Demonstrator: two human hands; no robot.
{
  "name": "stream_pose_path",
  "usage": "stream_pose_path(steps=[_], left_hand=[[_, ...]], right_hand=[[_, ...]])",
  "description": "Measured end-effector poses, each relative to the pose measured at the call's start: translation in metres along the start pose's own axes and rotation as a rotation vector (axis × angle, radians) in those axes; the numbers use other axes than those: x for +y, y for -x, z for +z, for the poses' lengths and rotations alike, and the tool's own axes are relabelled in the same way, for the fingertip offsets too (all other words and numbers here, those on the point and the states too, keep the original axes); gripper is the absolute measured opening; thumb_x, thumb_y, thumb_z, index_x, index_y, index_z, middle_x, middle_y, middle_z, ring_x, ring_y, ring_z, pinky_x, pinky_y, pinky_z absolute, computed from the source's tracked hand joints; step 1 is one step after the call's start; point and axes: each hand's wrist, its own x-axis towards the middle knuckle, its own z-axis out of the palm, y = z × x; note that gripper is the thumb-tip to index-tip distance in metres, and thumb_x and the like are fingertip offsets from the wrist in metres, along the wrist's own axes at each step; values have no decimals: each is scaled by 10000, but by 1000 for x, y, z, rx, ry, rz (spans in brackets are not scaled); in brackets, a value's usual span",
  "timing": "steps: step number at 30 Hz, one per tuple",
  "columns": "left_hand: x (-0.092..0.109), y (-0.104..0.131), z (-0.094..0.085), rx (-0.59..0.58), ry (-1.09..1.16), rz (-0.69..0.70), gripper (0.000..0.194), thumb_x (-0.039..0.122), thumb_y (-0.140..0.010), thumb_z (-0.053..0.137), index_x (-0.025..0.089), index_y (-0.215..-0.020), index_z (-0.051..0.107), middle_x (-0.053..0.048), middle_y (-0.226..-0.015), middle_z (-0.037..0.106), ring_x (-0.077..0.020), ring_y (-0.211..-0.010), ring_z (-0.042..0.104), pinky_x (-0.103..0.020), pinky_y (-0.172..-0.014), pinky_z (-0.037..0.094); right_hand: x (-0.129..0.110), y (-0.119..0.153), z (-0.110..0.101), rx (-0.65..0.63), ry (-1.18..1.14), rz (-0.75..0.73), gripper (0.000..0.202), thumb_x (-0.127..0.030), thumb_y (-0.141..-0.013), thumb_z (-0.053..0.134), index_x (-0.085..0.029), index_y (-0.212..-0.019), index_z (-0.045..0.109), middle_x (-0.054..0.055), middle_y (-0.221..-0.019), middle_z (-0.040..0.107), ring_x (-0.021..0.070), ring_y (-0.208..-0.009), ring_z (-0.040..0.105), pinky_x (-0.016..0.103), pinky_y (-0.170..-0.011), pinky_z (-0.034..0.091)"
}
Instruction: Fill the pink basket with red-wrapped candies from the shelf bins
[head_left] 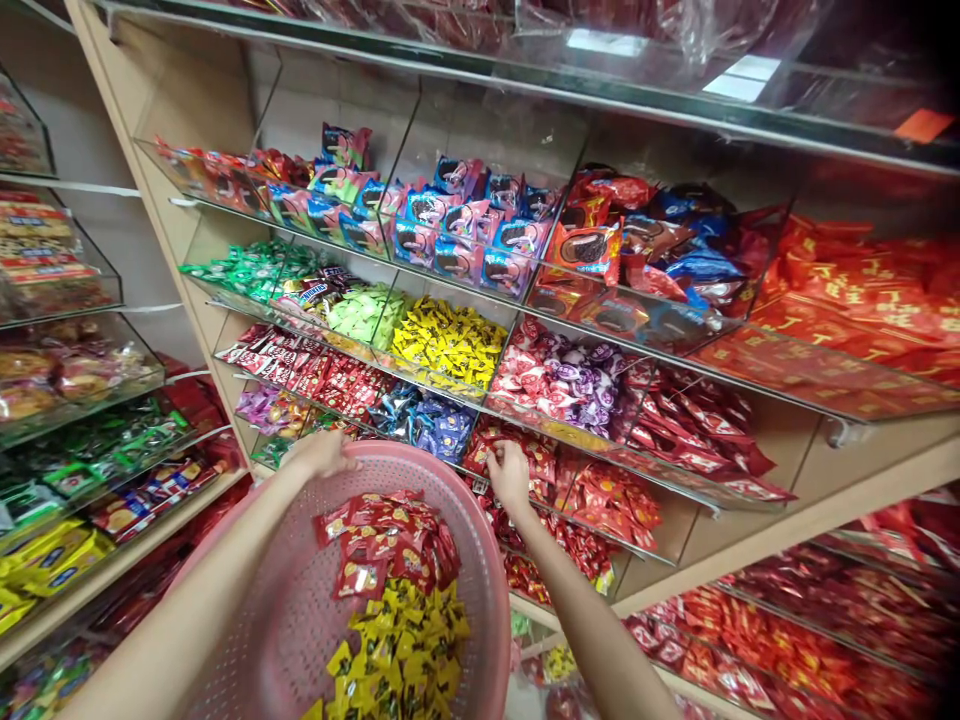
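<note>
My left hand (pixel 328 456) is closed on the far rim of a pink perforated plastic basket (pixel 270 560), which tilts below the shelves. Inside lie a pile of red candy packets (pixel 390 540) and, nearer me, a heap of small yellow-wrapped candies (pixel 401 655). To the right of the basket, my right hand (pixel 510 472) reaches to a low shelf compartment of red packets (pixel 540 462). Its fingers are curled at the front of that compartment; whatever they hold, if anything, is hidden. A compartment of yellow candies (pixel 450 340) sits just above.
Clear-fronted shelves carry blue-pink packets (pixel 435 235), orange cookie packets (pixel 585 250), green candies (pixel 251 268) and red-purple candies (pixel 562 375). A glass shelf edge (pixel 525 88) runs overhead. Another stocked rack (pixel 75 450) stands at left, and red packets (pixel 810 610) fill the lower right.
</note>
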Motion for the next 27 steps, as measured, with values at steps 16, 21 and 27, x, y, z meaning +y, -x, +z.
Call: stream_pose_path(steps=[16, 21, 27], left_hand=[[-6, -6, 9, 9, -2, -44, 533, 655, -597, 495, 230, -892, 626, -101, -951, 649, -290, -869, 601, -327, -675, 450], [-10, -4, 12, 21, -12, -39, 531, 638, -605, 499, 220, -907, 628, -106, -925, 655, -289, -861, 605, -311, -657, 450], [-14, 1, 8, 15, -30, -30, 553, 658, -608, 478, 216, -905, 625, -101, -925, 657, -286, -860, 606, -310, -652, 452]], right_hand=[[-16, -39, 42, -129, -47, 499, 572, -455, -705, 575, -115, -1143, 431, 185, -1060, 582, 295, -1059, 504, 386, -813, 377], [-7, -38, 46, -42, -262, 529, 597, -376, -690, 589, -135, -1181, 348, 164, -1044, 589, 258, -975, 556, 345, -797, 391], [18, -31, 35, 114, -700, 519, 559, -371, -589, 644, -157, -1058, 429, 98, -972, 616, 219, -893, 575, 297, -736, 433]])
